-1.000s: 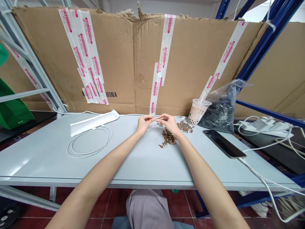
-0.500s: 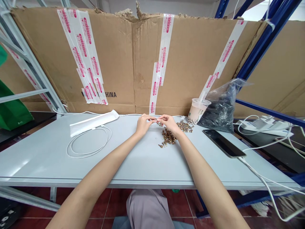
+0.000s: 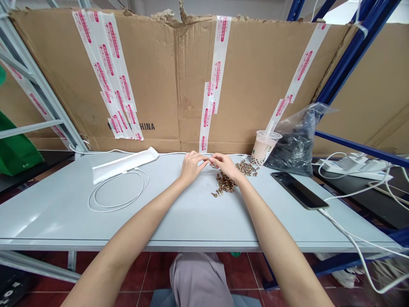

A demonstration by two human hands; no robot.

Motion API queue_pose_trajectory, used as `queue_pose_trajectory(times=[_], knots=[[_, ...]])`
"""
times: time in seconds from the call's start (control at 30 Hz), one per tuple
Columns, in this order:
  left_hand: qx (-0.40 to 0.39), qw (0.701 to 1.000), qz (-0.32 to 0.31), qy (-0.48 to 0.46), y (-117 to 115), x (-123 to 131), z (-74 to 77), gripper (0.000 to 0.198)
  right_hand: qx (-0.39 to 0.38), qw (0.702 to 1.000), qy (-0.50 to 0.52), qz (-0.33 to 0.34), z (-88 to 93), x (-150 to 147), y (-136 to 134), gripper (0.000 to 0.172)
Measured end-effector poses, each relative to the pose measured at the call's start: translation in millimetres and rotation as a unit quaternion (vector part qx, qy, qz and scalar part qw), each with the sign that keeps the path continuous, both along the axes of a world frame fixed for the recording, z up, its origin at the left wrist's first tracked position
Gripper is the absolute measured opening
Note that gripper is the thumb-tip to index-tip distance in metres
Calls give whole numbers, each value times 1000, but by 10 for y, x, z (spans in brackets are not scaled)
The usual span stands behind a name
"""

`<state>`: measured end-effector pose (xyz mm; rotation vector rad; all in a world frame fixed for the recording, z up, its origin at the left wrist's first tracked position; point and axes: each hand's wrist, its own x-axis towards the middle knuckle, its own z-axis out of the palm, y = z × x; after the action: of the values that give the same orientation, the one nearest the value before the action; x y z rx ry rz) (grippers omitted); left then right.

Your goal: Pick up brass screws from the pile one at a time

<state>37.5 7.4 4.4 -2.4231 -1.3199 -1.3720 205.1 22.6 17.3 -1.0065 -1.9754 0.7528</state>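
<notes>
My left hand [image 3: 191, 165] and my right hand [image 3: 225, 165] meet fingertip to fingertip over the far middle of the table. Both are closed in a pinch on a tiny brass-coloured piece [image 3: 208, 160], which looks like a screw; the fingers hide most of it. Under and beside my right wrist lies a heap of brass-coloured screws [image 3: 225, 183]. Behind it, to the right, is a second heap of small brass-coloured hardware [image 3: 246, 169]. A few small pieces show just below the right fingertips, partly covered by the hand.
A cup with a bubble drink [image 3: 262, 149] stands at the back right, beside a clear bag of dark material [image 3: 292, 145]. A phone [image 3: 298, 190] with white cables lies at the right. Left are a white paper sleeve [image 3: 124, 165] and a coiled cable [image 3: 118, 209]. Cardboard [image 3: 153, 76] walls the back.
Both hands keep their pinch at nearly the same spot, with only slight finger movement. The whole view has shifted slightly.
</notes>
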Motion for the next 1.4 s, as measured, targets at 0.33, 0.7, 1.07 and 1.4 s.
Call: queue_pose_trajectory(times=[0.33,0.7,1.07,1.4], knots=[[18,999,-25,20,16,-22,-5,23,62,993,-84,-50,9,15,-27,37],[46,999,-15,23,65,-38,-17,21,140,984,-78,-73,42,0,-43,33],[53,997,-35,43,33,-22,-32,21,62,996,-52,-29,-59,-34,-12,48],[57,997,-44,41,45,-36,-34,21,-9,998,-28,51,16,30,-33,35]])
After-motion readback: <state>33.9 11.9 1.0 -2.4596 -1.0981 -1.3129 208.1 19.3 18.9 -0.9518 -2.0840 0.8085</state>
